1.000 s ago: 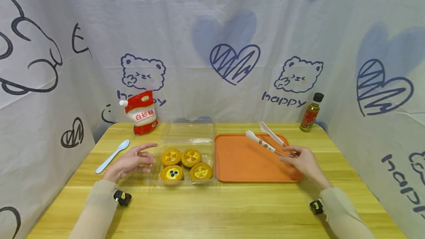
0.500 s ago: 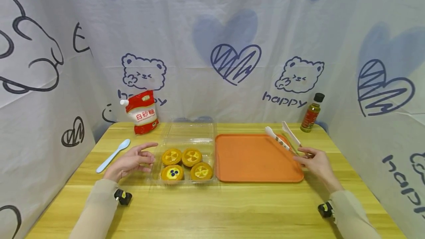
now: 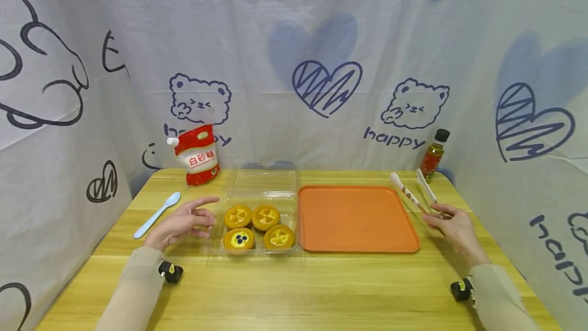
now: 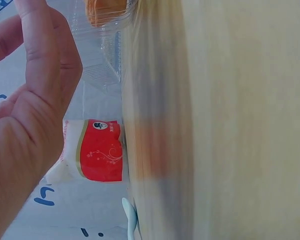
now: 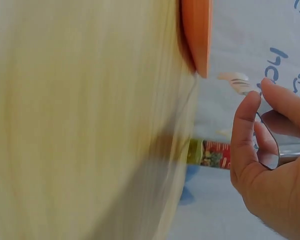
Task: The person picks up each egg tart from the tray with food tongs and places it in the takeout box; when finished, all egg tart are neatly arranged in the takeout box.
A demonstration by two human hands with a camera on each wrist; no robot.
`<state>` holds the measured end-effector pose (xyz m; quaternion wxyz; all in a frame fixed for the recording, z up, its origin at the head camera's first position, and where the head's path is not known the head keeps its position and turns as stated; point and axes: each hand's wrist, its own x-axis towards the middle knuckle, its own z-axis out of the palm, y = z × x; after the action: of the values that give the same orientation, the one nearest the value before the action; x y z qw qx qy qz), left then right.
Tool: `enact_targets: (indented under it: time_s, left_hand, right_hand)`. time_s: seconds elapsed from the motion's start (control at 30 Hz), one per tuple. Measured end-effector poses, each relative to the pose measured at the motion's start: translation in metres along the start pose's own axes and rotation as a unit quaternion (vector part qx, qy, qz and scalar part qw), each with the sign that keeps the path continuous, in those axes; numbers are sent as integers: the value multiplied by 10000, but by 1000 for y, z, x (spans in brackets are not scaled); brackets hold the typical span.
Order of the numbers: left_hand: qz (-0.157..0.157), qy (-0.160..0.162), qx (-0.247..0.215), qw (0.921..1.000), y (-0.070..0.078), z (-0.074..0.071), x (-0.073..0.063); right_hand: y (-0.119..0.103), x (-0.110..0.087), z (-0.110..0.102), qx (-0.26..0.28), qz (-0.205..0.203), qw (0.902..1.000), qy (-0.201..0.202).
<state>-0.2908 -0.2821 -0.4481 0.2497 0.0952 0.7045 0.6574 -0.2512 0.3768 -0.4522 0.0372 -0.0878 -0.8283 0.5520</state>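
Observation:
My right hand (image 3: pixel 455 228) pinches a pair of tongs (image 3: pixel 408 193) with pale, patterned arms, just right of the orange tray (image 3: pixel 358 218). The tongs' two arms stand spread apart with nothing between them. In the right wrist view, thumb and fingers meet on the tongs' metal (image 5: pixel 276 142), above the tabletop. My left hand (image 3: pixel 186 222) hovers by the left side of a clear plastic box (image 3: pixel 262 180), its fingers loosely bent and holding nothing. Inside the box sit several tarts (image 3: pixel 265 217), one topped with blueberries (image 3: pixel 241 239). The box's lid is raised at the back.
A red and white sugar bag (image 3: pixel 198 160) stands at the back left. In front of it lies a light blue spoon (image 3: pixel 157 215). A sauce bottle (image 3: pixel 432 160) with a black cap is at the back right, close behind the tongs. Printed cloth surrounds the wooden table (image 3: pixel 294 290).
My right hand has carried the tongs rightward, from over the tray to beyond its right edge. The left hand, box and tarts have stayed in place.

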Motion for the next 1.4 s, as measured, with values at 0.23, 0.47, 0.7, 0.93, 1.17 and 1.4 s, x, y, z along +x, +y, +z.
enact_targets:
  time_s: [0.23,0.47,0.7,0.93,1.17,1.4]
  left_hand:
    - [-18,12,48,10000,0,1,0]
    - [13,10,72,10000,-1,-1,2]
    - [-89,89,74,9999,-1,-2,2]
    - [-90,95,77,9999,-1,-2,2]
    - [-78,108,48,9999,0,-2,2]
    - [-74,109,59,9999,-3,-2,2]
  right_hand:
    - [10,4,-9,-514,213,9985,6]
    - [14,7,-14,-329,312,9984,-324]
    - [21,16,-26,-285,148,9944,-1012]
    - [27,24,-33,-1291,-82,9822,-1364]
    - [30,32,-40,-1593,-378,9703,-1781]
    - [31,37,-40,-1771,-290,9664,-1841]
